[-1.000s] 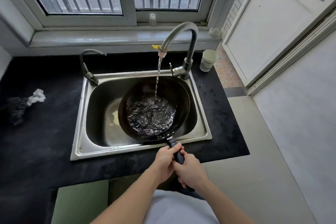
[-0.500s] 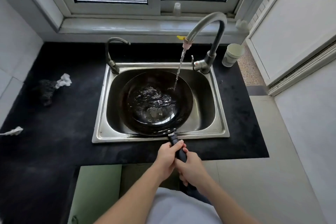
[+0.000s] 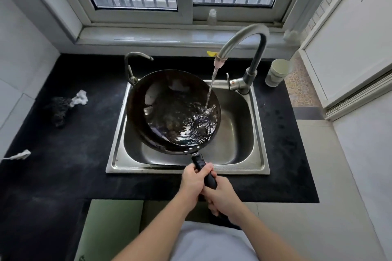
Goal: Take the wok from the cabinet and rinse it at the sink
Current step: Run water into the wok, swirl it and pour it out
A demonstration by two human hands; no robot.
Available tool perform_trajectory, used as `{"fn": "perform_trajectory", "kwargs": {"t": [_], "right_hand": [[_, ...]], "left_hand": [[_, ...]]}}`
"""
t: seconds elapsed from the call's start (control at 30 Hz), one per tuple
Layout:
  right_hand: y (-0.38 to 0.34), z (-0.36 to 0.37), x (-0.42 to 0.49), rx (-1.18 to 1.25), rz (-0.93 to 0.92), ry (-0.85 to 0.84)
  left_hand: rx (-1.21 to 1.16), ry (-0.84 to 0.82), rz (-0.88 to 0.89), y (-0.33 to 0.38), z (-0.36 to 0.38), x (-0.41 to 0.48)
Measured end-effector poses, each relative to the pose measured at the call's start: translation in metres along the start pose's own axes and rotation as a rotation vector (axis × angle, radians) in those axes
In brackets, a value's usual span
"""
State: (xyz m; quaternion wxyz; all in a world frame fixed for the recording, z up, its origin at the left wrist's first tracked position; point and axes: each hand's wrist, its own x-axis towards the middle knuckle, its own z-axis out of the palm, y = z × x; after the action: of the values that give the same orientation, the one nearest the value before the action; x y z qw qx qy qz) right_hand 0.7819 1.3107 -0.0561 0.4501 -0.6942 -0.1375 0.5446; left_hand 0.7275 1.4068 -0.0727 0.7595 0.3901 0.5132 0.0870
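Gripping the handle (image 3: 204, 172) with left hand (image 3: 195, 180) and right hand (image 3: 222, 197), a person tilts the wok (image 3: 172, 110) so tap (image 3: 244, 48) water swirls across it over the sink (image 3: 261, 133).

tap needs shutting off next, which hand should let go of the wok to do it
Right. The tap lever is on the right hand's side of the sink, and the left hand grips the handle nearer the wok, so it can likely hold it alone.
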Motion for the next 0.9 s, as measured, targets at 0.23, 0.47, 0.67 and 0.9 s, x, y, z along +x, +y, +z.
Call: {"fn": "perform_trajectory", "kwargs": {"t": [0.23,0.47,0.67,0.9], "right_hand": [[-0.004,-0.004,0.004,0.038,-0.014,-0.062],[0.019,0.005,-0.010,0.063,0.039,-0.031],[0.021,0.003,-0.005,0.050,0.037,-0.047],[0.006,-0.006,0.003,0.022,-0.002,-0.099]], "left_hand": [[0.001,0.042,0.032,0.003,0.002,-0.001],[0.071,0.042,-0.013,-0.014,-0.003,-0.012],[0.089,0.097,-0.008,-0.012,-0.001,-0.016],[0.088,0.129,0.038,0.000,0.004,-0.010]]}}
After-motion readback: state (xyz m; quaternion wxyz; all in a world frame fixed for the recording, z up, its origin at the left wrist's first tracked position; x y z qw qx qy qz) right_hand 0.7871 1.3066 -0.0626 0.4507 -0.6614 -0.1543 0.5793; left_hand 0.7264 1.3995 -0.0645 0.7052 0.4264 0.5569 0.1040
